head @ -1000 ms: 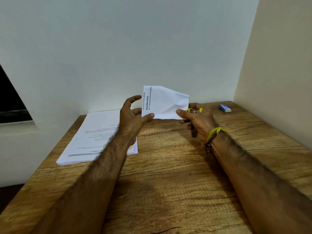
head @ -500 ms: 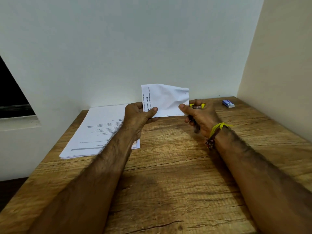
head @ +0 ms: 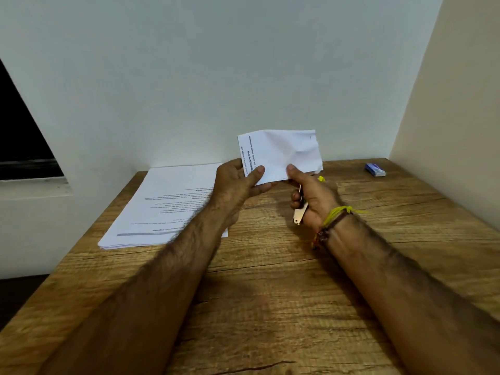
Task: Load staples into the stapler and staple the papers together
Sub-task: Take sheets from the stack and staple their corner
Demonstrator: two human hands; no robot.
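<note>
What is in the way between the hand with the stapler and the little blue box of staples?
Nothing visible. The right hand holds the stapler and pinches the folded paper together with the left hand. Between it and the blue staple box lies only bare wooden table.

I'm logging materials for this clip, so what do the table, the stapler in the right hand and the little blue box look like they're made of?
Table: wood or wood-look laminate, matte, with brown grain and dark cracks. Stapler: shiny pale metal at the near end, with a yellow, probably plastic part; mostly hidden by the right hand. Blue box: likely printed cardboard, too small to be sure.
</note>
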